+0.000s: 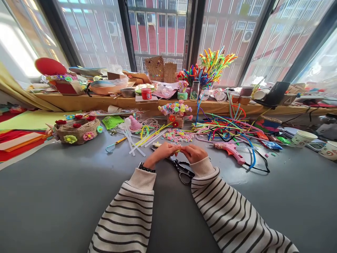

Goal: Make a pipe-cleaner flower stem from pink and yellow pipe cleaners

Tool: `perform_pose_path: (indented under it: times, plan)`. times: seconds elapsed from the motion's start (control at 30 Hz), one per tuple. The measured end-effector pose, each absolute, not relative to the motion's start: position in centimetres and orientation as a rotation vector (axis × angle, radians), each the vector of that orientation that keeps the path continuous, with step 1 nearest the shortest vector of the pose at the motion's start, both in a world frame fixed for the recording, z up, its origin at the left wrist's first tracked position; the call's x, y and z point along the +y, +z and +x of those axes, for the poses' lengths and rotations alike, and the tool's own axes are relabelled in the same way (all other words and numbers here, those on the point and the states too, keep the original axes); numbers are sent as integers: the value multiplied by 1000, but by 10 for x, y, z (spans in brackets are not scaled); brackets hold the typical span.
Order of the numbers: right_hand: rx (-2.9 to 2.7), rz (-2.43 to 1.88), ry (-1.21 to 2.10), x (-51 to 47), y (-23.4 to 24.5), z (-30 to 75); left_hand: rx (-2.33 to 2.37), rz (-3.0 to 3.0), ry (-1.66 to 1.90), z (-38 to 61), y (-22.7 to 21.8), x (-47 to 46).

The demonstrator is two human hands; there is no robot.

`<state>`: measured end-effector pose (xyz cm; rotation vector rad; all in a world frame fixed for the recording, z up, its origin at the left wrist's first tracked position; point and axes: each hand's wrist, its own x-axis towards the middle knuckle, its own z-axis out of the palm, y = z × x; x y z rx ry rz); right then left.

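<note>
My left hand and my right hand meet fingertip to fingertip above the grey table. Both are closed in a pinch on a small yellowish piece, mostly covered by the fingers, so its kind does not show. Beneath the hands lies a pair of black-handled scissors, handles toward me and blades partly hidden. Just beyond my fingers is a heap of small pastel pieces. A pink glue gun rests to the right of my right hand.
White glue sticks and yellow pipe cleaners lie at left centre. A woven basket with flowers stands farther left. Tangled pipe cleaners spread at right, behind the glue gun's black cord. Paper cups stand far right.
</note>
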<state>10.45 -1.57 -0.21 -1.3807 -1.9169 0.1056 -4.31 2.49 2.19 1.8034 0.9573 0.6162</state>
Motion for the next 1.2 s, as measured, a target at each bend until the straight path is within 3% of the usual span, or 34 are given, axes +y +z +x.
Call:
perform_pose_path:
  times: [0.17, 0.33, 0.5, 0.7, 0.9, 1.2]
  plan:
    - [-1761, -1470, 88, -13, 3, 115, 962, 1714, 831, -48, 26, 25]
    - [-1473, -1500, 555, -9, 9, 119, 750, 1534, 945, -47, 31, 18]
    - [-1383, -1255, 1029, -8, 7, 114, 723, 1606, 920, -41, 25, 15]
    - [-1350, -1241, 1279, -11, 9, 113, 698, 1537, 994, -41, 23, 15]
    - [-1416, -1284, 1307, -15, 14, 111, 756, 1536, 961, -42, 27, 13]
    - [-1726, -1407, 810, -9, 0, 110, 954, 1432, 876, -41, 26, 15]
